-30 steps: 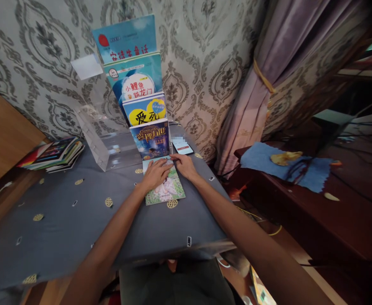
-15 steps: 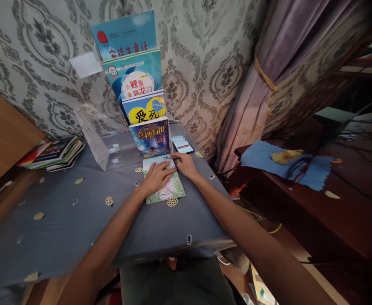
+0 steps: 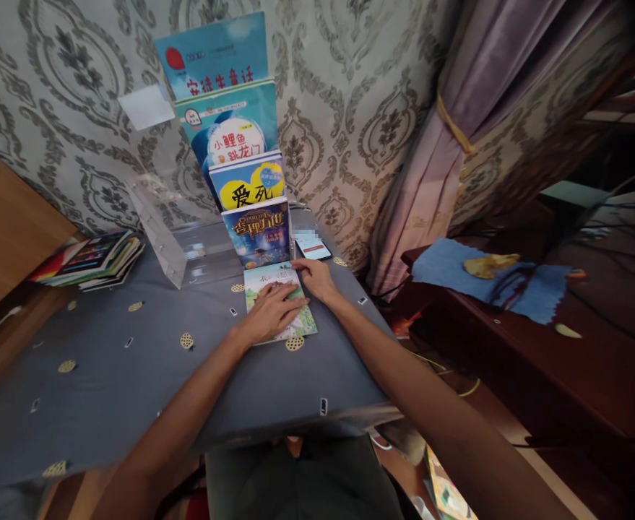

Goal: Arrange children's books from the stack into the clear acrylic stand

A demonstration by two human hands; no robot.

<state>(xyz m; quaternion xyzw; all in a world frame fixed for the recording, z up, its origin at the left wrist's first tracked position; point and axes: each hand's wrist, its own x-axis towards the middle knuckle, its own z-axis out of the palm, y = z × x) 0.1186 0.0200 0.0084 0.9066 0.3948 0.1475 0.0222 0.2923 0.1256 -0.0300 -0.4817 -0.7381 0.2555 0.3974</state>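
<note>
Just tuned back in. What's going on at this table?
A person has their left hand spread over the cover of a pale book lying flat on the grey-covered table. Their right hand is at its top right corner, fingertips by the edge. Just behind, books stand in rising tiers at a clear rack. A phone lies beyond the right hand, and a pile of books sits at far left.
</note>
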